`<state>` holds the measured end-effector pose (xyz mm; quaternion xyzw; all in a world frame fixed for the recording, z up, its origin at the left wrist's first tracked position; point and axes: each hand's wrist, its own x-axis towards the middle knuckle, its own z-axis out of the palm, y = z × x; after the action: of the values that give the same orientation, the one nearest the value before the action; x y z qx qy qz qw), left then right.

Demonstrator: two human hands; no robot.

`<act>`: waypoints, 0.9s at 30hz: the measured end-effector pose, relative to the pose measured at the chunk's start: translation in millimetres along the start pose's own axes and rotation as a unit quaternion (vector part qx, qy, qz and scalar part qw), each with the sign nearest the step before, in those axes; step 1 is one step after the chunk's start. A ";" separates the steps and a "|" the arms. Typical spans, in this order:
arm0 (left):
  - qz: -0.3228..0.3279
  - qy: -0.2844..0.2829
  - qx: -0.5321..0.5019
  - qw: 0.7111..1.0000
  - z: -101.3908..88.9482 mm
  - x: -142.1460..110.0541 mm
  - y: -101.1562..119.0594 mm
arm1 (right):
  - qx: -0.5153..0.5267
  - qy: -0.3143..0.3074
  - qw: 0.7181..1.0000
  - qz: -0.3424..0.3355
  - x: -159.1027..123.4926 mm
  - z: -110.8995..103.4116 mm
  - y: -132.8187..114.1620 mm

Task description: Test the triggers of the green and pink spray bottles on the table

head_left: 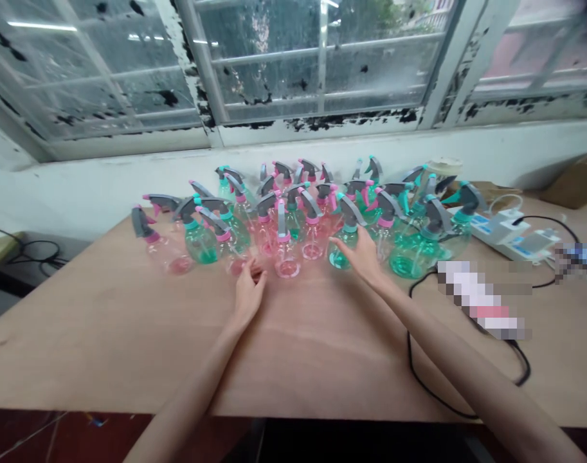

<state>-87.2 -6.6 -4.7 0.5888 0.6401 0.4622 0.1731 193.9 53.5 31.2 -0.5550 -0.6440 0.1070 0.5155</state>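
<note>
Many spray bottles with grey trigger heads stand packed together along the back of the table, some pink and some green. My right hand (pixel 364 257) is around a green spray bottle (pixel 339 258) in the front row, thumb across its front and the other fingers at its right side, partly hidden. My left hand (pixel 249 289) is in front of a pink spray bottle (pixel 233 247), its fingers loosely curled and apart, holding nothing that I can see. Between my hands stands another pink spray bottle (pixel 287 257), upright. At the left end, a pink spray bottle (pixel 170 254) leans.
The wooden table (pixel 129 347) reaches to the wall under the windows. To the right lie a white power strip (pixel 508 238) with plugs, a black cable (pixel 409 347) and a blurred-out object (pixel 481 299). A cardboard box (pixel 575 183) stands at the back right.
</note>
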 end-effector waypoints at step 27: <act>0.140 0.168 0.202 0.955 -154.3 146.3 64.9 | -0.200 0.067 0.965 -0.159 -3.0 -11.2 -52.4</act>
<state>-202.9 59.4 173.2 0.6093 0.6509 0.4349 -0.1263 170.6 27.2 71.7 -0.5431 -0.6963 -0.1443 0.4465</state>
